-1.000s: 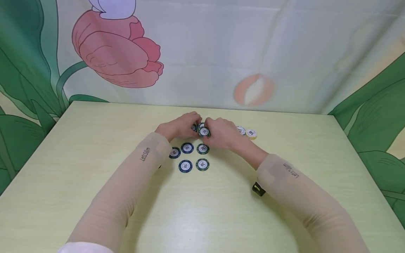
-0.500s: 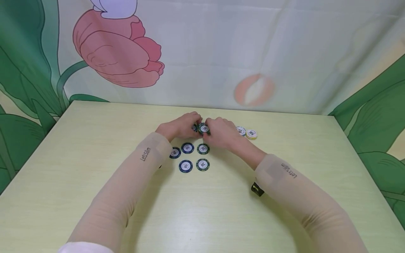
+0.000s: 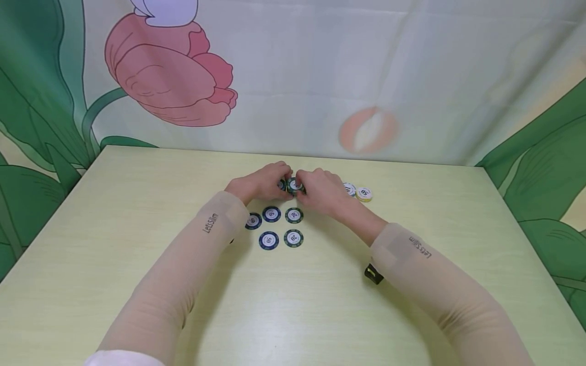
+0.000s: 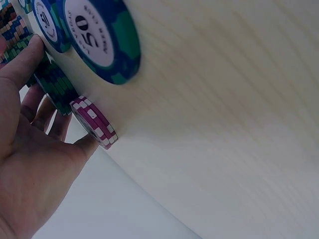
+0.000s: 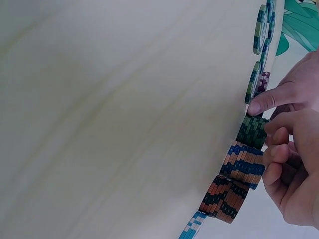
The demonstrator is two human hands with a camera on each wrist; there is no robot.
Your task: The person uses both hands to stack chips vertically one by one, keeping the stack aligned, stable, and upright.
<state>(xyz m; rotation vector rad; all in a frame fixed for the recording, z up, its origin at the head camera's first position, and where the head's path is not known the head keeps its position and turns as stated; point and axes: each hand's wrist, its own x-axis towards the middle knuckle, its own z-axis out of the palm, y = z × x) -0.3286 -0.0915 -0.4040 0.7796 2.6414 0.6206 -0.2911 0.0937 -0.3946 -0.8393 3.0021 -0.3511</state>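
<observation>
A stack of green poker chips (image 3: pixel 295 184) stands near the back of the table, between my two hands. My left hand (image 3: pixel 261 182) reaches around it from the left, its thumb against the side of the stack. From the right, my right hand (image 3: pixel 322 190) grips the stack's upper part with thumb and fingers. In the left wrist view, a blue-green chip stack (image 4: pixel 56 89) lies inside the left hand's curve, and a purple-and-white stack (image 4: pixel 97 122) stands by its little finger. The right wrist view shows a blue-and-peach stack (image 5: pixel 242 164) beside the green one.
Loose blue 50 chips (image 3: pixel 268 240) and green 20 chips (image 3: pixel 293 238) lie flat in front of the hands. An orange-and-black stack (image 5: pixel 224 199) continues the row rightward. At its right end stand a light-blue stack (image 3: pixel 349 189) and a yellow-edged stack (image 3: pixel 363 194). A curtain hangs behind.
The green chip in my right hand has moved slightly back, from the front of the green stack onto its top. My left hand has stayed almost still.
</observation>
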